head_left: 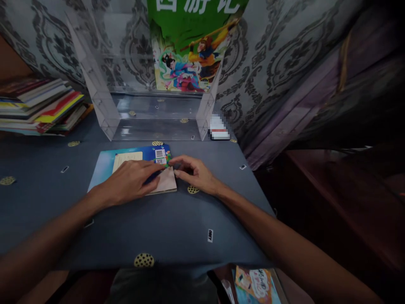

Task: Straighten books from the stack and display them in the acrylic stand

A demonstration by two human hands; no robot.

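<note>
Resting on the book: the left hand, open and palm down, its fingers reaching toward the right hand.
Right hand: loosely curled at the book's right edge, thumb and forefinger slightly apart; whether they pinch the edge, I cannot tell.
Book: lying under the left hand, mostly blue, its barcode label just beyond that hand's fingertips, a pale area between the hands.
Clear stand: beyond both hands, a green book upright at its back.
Stack of books: well to the left hand's left.
</note>
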